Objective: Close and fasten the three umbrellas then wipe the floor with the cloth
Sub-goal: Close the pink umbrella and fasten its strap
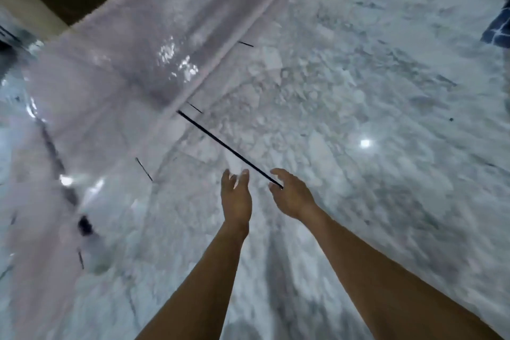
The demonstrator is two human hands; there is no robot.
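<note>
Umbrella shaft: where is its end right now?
Head view, centre: the black shaft runs from the clear canopy at left to the right hand, beside the left hand.

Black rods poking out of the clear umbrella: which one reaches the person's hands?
The long black shaft, far longer and thicker than the short rib tips at the edge of the canopy. Its end meets the right hand.

The left forearm [209,270] and right forearm [367,270] reach forward side by side, converging toward the hands. The left hand [236,197] is held edge-up, fingers straight and close together, palm turned toward the right. Just beside it, the right hand [291,197] has its fingers loosely curved and its thumb apart from them.
</note>
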